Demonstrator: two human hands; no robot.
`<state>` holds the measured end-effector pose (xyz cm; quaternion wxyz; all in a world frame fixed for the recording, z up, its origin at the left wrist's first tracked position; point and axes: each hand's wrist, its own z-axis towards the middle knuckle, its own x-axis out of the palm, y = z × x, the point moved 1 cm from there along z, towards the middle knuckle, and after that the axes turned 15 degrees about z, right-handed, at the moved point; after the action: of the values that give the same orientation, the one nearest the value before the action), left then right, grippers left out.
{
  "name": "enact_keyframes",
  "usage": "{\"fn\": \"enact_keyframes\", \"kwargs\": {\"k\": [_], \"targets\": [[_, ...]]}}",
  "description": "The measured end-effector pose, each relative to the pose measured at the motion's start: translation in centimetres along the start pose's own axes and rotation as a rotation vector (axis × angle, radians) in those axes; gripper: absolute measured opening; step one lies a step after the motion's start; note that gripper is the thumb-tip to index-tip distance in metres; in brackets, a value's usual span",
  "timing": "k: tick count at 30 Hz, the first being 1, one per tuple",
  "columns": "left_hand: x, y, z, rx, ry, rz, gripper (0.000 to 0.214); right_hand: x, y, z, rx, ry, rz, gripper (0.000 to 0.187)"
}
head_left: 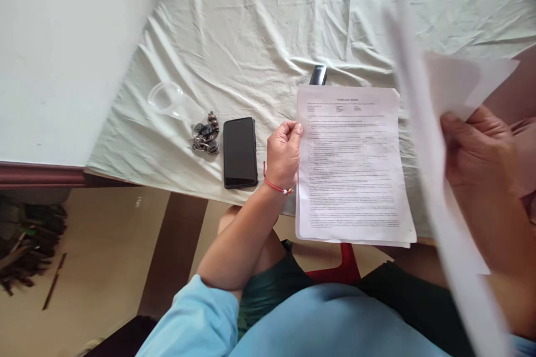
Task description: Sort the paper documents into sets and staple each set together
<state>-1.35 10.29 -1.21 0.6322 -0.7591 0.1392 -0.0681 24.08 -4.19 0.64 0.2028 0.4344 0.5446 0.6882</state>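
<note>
From where I stand, the person's left hand (285, 150) is pinched narrow on the left edge of a stack of printed pages (354, 173), at about ten o'clock from its middle. The stack's six o'clock end juts past the edge of the pale tablecloth (259, 22). Out at three o'clock, the right hand (481, 145) grips some loose sheets (431, 122), thumb pressed on them; they're blurred, so I can't tell how many.

A black phone (240, 152) lies at nine o'clock from the stack, near the left hand, with a bunch of keys (205, 142) just beyond it. Farther out, towards ten, a clear plastic cup (167, 99) lies on its side. A small dark object (319, 75) peeks out between eleven and twelve.
</note>
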Motion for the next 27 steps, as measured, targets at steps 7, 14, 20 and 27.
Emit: {"fn": "enact_keyframes", "kwargs": {"k": [7,14,20,27], "targets": [[-0.07,-0.18,-0.05,-0.013,-0.028,0.027,0.017,0.6,-0.44,-0.63,0.063,0.052,-0.107,0.033],[0.12,-0.07,-0.16,-0.008,-0.015,0.023,0.019,0.69,0.03,-0.99,0.013,0.103,-0.123,0.033],[0.26,-0.2,-0.36,0.022,-0.025,0.018,0.022,0.25,-0.16,-0.88,-0.021,0.136,-0.153,0.034],[0.52,-0.38,-0.65,0.062,0.013,0.018,0.029,-0.01,-0.41,-0.69,-0.05,0.152,-0.134,0.032]]}}
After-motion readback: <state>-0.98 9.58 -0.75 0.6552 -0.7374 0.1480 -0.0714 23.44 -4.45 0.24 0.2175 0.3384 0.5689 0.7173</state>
